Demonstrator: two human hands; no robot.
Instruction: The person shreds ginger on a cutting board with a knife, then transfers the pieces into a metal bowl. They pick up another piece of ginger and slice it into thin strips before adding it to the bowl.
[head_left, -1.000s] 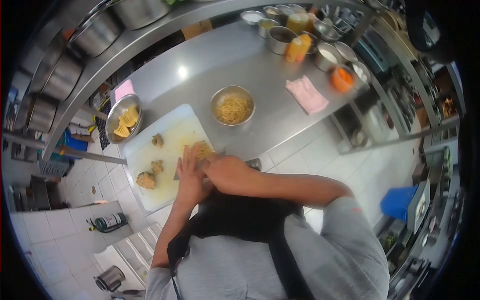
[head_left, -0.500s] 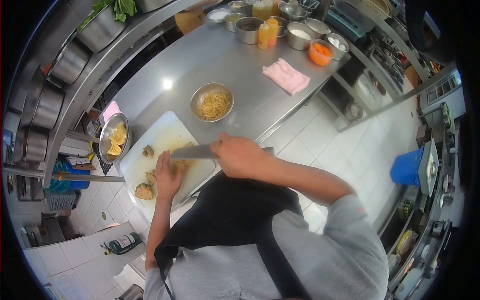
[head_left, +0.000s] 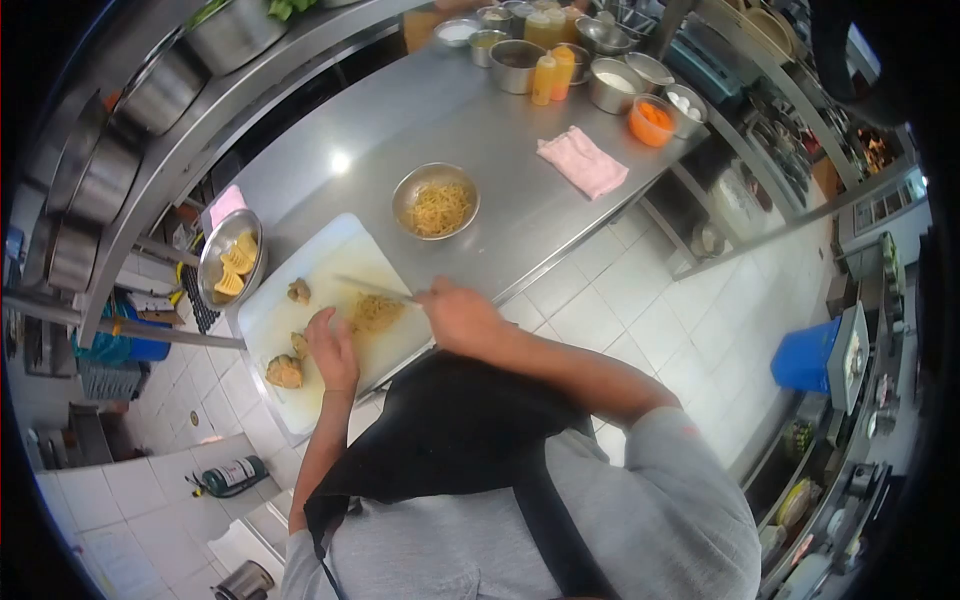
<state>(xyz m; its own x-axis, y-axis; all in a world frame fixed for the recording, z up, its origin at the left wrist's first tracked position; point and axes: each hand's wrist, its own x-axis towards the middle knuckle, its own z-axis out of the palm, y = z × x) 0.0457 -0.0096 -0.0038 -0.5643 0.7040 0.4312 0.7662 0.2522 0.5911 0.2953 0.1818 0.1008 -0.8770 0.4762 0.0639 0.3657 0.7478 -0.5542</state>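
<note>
My right hand (head_left: 462, 315) is closed round the handle of a knife (head_left: 375, 289), its blade pointing left above the white cutting board (head_left: 335, 240). Below the blade lies a small pile of thin yellowish-brown shreds (head_left: 376, 313). My left hand (head_left: 331, 350) is beside the pile, fingers bent and slightly apart, with nothing visible in it. Brownish chunks with darker edges, one of them a larger piece (head_left: 285, 372), lie left of that hand. Past the board, a steel bowl (head_left: 400, 190) contains more shreds (head_left: 440, 208).
Left of the board stands a metal bowl (head_left: 204, 275) with yellow ridged pieces (head_left: 236, 262). A pink cloth (head_left: 583, 162) lies near the steel table's (head_left: 500, 160) right edge. Squeeze bottles (head_left: 543, 80), pots and an orange-filled tub (head_left: 651, 122) line the far end. A shelf with pans (head_left: 160, 92) borders the left.
The knife has turned from showing its broad side to nearly edge-on, uncovering the shreds. My left hand has drawn back from the blade, its fingers now more bent. The view has shifted slightly.
</note>
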